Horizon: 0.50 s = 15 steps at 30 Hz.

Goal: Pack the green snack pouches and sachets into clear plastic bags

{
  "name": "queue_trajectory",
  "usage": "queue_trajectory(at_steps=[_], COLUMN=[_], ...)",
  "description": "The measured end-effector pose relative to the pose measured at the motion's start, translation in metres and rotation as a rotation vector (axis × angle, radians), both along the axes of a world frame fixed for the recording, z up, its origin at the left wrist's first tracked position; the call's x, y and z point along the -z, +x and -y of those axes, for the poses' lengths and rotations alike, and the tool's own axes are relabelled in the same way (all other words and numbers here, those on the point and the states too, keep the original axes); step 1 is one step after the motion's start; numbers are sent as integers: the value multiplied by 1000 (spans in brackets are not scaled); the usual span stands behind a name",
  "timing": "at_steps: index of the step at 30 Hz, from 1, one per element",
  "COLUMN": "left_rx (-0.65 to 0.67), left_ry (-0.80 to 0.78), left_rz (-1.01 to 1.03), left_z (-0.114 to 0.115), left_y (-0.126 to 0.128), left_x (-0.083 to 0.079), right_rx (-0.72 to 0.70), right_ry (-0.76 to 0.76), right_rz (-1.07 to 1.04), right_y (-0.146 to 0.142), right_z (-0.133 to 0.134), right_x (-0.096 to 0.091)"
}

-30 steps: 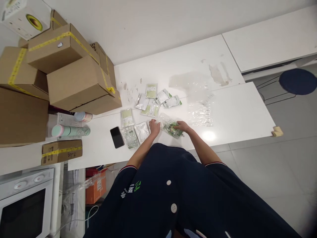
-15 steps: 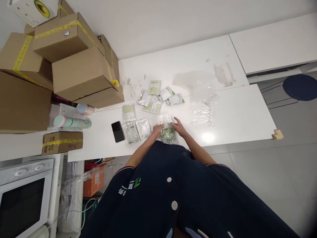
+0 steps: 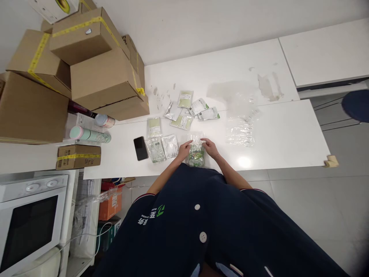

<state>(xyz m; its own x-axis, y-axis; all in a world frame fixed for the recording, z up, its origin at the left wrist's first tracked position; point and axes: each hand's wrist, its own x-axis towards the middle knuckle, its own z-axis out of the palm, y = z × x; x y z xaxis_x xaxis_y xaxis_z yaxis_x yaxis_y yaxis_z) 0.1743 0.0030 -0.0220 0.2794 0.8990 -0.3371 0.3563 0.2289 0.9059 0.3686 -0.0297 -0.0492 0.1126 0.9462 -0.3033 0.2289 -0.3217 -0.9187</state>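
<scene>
With both hands in at the lower middle of the frame, here sits the bag, see-through with green showing inside, right between them on the white table. Its long axis runs up and down the frame, the green part low beside the dark shirt, the bare plastic end up level with the fingertips. Left hand on the left edge, right hand on the right, neither clearly nearer! Fingers are partly curled, index fingers angled inward at the plastic; whether they pinch it, I cannot tell. Just left, a silver packet, then a printed packet and the phone. Above, a loose packet heap; right, crinkled film. Out wide, boxes tower upper left, microwave lower left, stool at the right edge.
</scene>
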Motion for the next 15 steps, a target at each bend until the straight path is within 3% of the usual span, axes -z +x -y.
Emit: queue_trajectory(at_steps=[3,8,11,15], left_rx=[27,142,151,3], left_ry=[-52,-53,-66,-239], left_rz=[-62,-300,-273,84], left_z=[-1,-3,-1,3], left_y=[-1,-7,-14,-20], left_x=[-1,-7,-9,-2], right_rx=[-147,-337,-304,-97], right_ry=[-29,-26,30,-99], right_rz=[44,301,181,-137], right_y=[5,10,7,-11], right_z=[-1,-3,-1,0], right_x=[-10,-19,-17,-7])
